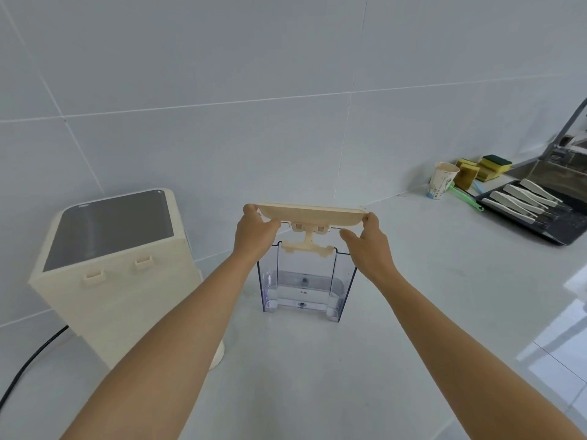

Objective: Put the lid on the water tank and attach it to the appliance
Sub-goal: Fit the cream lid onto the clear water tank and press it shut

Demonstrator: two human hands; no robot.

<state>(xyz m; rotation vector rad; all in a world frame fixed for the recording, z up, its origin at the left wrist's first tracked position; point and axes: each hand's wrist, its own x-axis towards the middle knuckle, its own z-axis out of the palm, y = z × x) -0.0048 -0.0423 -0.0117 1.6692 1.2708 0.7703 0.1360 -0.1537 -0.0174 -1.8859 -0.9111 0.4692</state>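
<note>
Above clear tank (306, 281), cream lid (313, 213).

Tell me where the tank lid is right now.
In the head view, the lid is centre frame, held by the left hand and right hand above the open water tank.

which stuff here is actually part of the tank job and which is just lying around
Part of the job: lid, held by left hand and right hand; clear water tank; cream appliance.

Lying about: paper cup, sponges, black tray.
</note>
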